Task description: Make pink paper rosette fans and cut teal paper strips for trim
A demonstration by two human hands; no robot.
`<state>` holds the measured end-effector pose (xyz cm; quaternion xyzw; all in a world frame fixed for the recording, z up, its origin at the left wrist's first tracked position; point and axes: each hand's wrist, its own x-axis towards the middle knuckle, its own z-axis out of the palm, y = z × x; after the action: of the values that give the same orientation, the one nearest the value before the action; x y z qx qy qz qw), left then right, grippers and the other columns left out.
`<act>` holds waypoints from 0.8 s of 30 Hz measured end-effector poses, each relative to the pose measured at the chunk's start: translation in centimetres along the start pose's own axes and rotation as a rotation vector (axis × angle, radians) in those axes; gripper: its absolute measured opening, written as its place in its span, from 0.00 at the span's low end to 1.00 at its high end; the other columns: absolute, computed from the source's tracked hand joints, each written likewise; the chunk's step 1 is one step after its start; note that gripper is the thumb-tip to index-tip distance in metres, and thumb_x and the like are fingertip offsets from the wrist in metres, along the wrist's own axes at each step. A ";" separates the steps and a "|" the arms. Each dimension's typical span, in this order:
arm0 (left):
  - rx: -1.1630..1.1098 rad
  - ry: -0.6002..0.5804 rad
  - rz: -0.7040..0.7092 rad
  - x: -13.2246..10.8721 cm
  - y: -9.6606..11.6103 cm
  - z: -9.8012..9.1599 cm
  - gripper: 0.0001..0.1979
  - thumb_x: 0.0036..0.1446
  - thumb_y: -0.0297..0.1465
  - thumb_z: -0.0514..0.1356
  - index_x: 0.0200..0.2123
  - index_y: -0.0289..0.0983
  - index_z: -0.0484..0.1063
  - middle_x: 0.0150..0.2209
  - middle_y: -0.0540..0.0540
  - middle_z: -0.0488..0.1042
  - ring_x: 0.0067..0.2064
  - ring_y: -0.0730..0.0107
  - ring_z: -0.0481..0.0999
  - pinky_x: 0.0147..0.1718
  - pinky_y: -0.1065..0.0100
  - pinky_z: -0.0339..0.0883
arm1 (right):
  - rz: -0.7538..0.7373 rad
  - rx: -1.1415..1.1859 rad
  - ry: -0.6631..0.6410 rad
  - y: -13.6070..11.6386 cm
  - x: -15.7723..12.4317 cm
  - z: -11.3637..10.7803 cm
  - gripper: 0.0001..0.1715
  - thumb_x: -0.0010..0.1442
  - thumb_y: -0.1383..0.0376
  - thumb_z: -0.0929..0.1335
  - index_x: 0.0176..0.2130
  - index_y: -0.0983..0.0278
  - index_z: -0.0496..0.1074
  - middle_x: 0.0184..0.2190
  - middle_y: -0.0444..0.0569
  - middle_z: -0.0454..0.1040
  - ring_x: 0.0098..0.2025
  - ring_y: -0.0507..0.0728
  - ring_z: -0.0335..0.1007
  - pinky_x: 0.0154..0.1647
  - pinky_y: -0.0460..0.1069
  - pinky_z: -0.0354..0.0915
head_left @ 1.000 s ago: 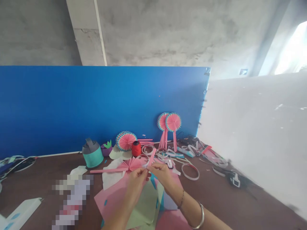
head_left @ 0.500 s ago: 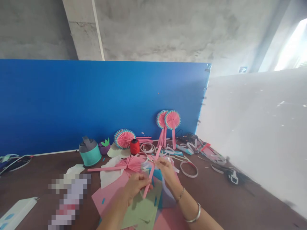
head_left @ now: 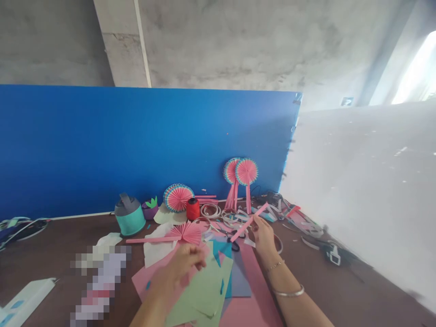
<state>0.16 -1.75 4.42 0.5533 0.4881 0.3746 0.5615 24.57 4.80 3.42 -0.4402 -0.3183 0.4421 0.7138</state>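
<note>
In my right hand (head_left: 265,238), closed at the fingertips, is a folded pink paper strip (head_left: 241,229), slanting up to the right. My left hand (head_left: 185,265) hovers over the paper sheets with its fingers loosely curled and apart, and nothing shows in it. Beneath it lie green paper (head_left: 200,295) and pink paper (head_left: 252,313). A pleated pink paper fan (head_left: 189,233) with a long pink stick (head_left: 150,240) rests just beyond my left hand. Scissors with dark handles (head_left: 235,245) lie below the strip, partly hidden.
Finished round paper fans (head_left: 247,171) lean on the blue partition (head_left: 153,136). A red thread spool (head_left: 193,209), a teal-and-grey container (head_left: 129,215) and a purple pot (head_left: 150,210) stand at the back. Paper scraps and tape rolls (head_left: 210,210) clutter the right; a white power strip (head_left: 29,299) lies left.
My left hand has let go of the pink strip and drawn back slightly left. My right hand has carried the strip to the right, and the scissors have come into view.
</note>
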 end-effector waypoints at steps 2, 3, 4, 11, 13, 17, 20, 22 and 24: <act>0.036 0.320 0.164 0.4 -0.1 -1.1 0.19 0.48 0.46 0.59 0.17 0.38 0.66 0.17 0.51 0.69 0.22 0.72 0.67 0.27 0.69 0.62 | 0.028 -0.011 -0.073 -0.1 0.0 -0.1 0.20 0.41 0.50 0.74 0.22 0.64 0.69 0.19 0.42 0.68 0.19 0.48 0.57 0.18 0.45 0.52; 0.078 0.509 0.231 0.7 -0.3 -1.7 0.21 0.52 0.47 0.56 0.16 0.39 0.63 0.16 0.52 0.66 0.22 0.71 0.67 0.27 0.68 0.62 | 0.050 -0.029 -0.141 0.0 -0.4 0.1 0.20 0.41 0.52 0.75 0.22 0.64 0.70 0.20 0.43 0.68 0.20 0.49 0.58 0.19 0.45 0.53; 0.138 0.674 0.270 1.0 -0.6 -2.4 0.21 0.55 0.46 0.53 0.18 0.39 0.65 0.16 0.51 0.66 0.22 0.70 0.67 0.28 0.68 0.63 | 0.076 -0.062 -0.227 0.2 -0.8 0.4 0.19 0.42 0.53 0.75 0.23 0.65 0.71 0.20 0.44 0.69 0.20 0.49 0.58 0.19 0.45 0.53; 0.587 0.875 0.489 2.7 -3.8 -5.1 0.14 0.51 0.31 0.53 0.37 0.39 0.76 0.40 0.42 0.79 0.43 0.56 0.75 0.43 0.58 0.68 | 0.090 -0.772 -0.697 1.5 -3.2 2.0 0.12 0.48 0.66 0.70 0.35 0.65 0.77 0.14 0.37 0.61 0.18 0.48 0.53 0.22 0.44 0.48; 0.703 0.824 0.451 2.9 -4.2 -5.0 0.15 0.49 0.26 0.53 0.36 0.39 0.76 0.41 0.42 0.79 0.46 0.55 0.74 0.47 0.56 0.66 | -0.047 -0.997 -0.740 1.4 -3.3 1.9 0.14 0.48 0.71 0.67 0.36 0.65 0.78 0.16 0.39 0.65 0.20 0.49 0.57 0.23 0.45 0.49; 0.840 0.743 0.351 2.8 -4.4 -4.5 0.18 0.49 0.22 0.53 0.40 0.38 0.76 0.46 0.43 0.78 0.51 0.55 0.72 0.53 0.54 0.62 | -0.179 -1.275 -0.734 0.9 -3.6 1.6 0.23 0.46 0.75 0.64 0.41 0.64 0.78 0.24 0.45 0.76 0.27 0.52 0.66 0.26 0.45 0.51; 0.902 0.682 0.350 2.9 -4.6 -4.1 0.19 0.50 0.21 0.53 0.42 0.38 0.76 0.48 0.43 0.77 0.54 0.56 0.70 0.55 0.55 0.60 | -0.185 -1.322 -0.723 0.4 -4.0 1.8 0.20 0.46 0.75 0.65 0.39 0.64 0.77 0.27 0.47 0.77 0.30 0.54 0.69 0.27 0.45 0.53; 0.935 0.648 0.357 3.0 -4.7 -3.9 0.19 0.50 0.21 0.53 0.43 0.38 0.75 0.50 0.42 0.76 0.56 0.55 0.69 0.56 0.55 0.58 | -0.133 -1.280 -0.751 0.2 -4.3 2.0 0.19 0.47 0.75 0.64 0.39 0.64 0.76 0.25 0.45 0.76 0.28 0.53 0.69 0.27 0.44 0.54; 0.953 0.620 0.356 3.1 -4.8 -3.8 0.20 0.50 0.20 0.54 0.45 0.38 0.74 0.52 0.42 0.74 0.57 0.55 0.68 0.58 0.55 0.56 | -0.014 -1.182 -0.816 0.2 -4.6 2.2 0.20 0.50 0.74 0.64 0.42 0.64 0.74 0.20 0.42 0.72 0.24 0.52 0.66 0.25 0.44 0.54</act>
<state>-3.29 1.69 -0.36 0.6825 0.6433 0.3468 0.0110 20.73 1.42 3.85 -0.5506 -0.7487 0.3207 0.1829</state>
